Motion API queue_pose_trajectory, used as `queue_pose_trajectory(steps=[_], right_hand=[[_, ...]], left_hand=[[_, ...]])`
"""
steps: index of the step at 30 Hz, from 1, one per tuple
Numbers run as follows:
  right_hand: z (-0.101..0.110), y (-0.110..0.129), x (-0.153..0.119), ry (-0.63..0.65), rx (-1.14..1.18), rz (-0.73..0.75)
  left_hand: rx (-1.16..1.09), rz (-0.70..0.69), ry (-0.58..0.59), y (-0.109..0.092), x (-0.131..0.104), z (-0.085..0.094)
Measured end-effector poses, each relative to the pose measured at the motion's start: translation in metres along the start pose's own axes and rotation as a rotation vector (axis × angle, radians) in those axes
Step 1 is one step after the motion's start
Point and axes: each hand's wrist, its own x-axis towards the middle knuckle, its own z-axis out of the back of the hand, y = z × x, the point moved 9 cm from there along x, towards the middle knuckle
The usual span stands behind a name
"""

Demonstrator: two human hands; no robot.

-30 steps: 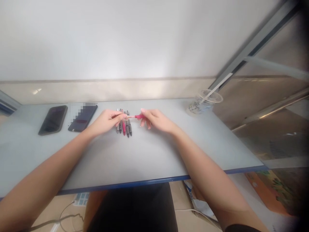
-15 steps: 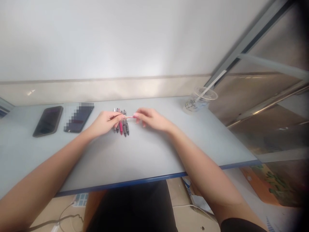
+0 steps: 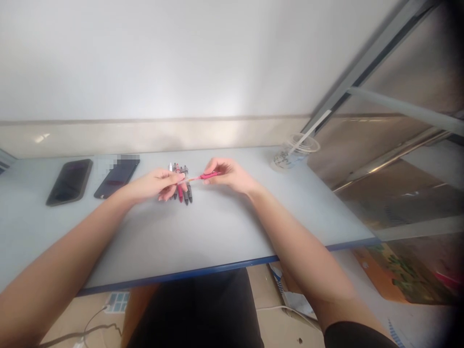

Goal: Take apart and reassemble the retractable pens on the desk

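Observation:
Between finger and thumb, my right hand (image 3: pixel 228 175) pinches a red pen part (image 3: pixel 210 175). From its left end a thin pale refill (image 3: pixel 191 180) reaches to my left hand (image 3: pixel 163 184), whose thumb and fingers are closed on it. Directly beneath and beside my left hand, several pens (image 3: pixel 186 193) lie side by side on the table; one is red, others dark grey or black, one pale at its top. The fingers of my left hand partly cover them.
Two dark phones, one (image 3: pixel 69 181) at the far left and another (image 3: pixel 118 179) nearer my left wrist, lie on the pale table (image 3: pixel 217 237). A clear plastic cup (image 3: pixel 290 157) with a straw stands at the back right. A wall rises behind.
The red part now shows clearly in my right hand, and more of the pale refill is visible between the hands. My left hand has turned and shifted slightly left. The view has moved a little.

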Motion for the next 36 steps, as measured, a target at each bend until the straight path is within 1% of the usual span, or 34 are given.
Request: queue_pose_trajectory(steps=[3, 5, 7, 9, 12, 15, 17, 19, 22, 24, 27, 33, 36], right_hand=[[-0.002, 0.007, -0.001, -0.012, -0.019, 0.048], [-0.006, 0.014, -0.002, -0.012, -0.041, 0.091], [-0.011, 0.021, -0.004, -0.003, -0.071, 0.140], [-0.015, 0.027, -0.006, 0.008, -0.109, 0.182], [-0.017, 0.032, -0.008, 0.001, -0.154, 0.207], [-0.009, 0.036, -0.008, -0.088, -0.109, 0.229], [0.001, 0.037, -0.008, -0.178, -0.047, 0.250], [0.008, 0.035, -0.007, -0.233, -0.008, 0.230], [0.008, 0.026, -0.004, -0.214, 0.010, 0.143], [0.006, 0.023, -0.003, -0.185, 0.007, 0.112], [0.006, 0.024, -0.004, -0.208, -0.067, 0.109], [0.011, 0.044, -0.016, -0.423, -0.338, 0.244], [0.013, 0.048, -0.020, -0.501, -0.400, 0.272]], left_hand=[[-0.184, 0.100, 0.117, 0.009, -0.002, -0.012], [-0.300, 0.132, 0.171, 0.013, -0.003, -0.018], [-0.363, 0.157, 0.218, 0.015, -0.004, -0.023], [-0.361, 0.182, 0.255, 0.016, -0.006, -0.026], [-0.321, 0.203, 0.275, 0.015, -0.008, -0.029], [-0.321, 0.200, 0.269, 0.013, -0.008, -0.028], [-0.328, 0.171, 0.244, 0.010, -0.007, -0.025], [-0.307, 0.125, 0.161, 0.007, -0.004, -0.016], [-0.222, 0.075, 0.014, 0.006, 0.000, -0.002], [-0.169, 0.060, -0.035, 0.008, 0.001, 0.002], [-0.114, 0.054, -0.088, 0.013, 0.003, 0.004], [-0.133, 0.019, -0.112, 0.010, 0.003, 0.000], [-0.147, 0.019, -0.133, 0.009, 0.003, 0.002]])
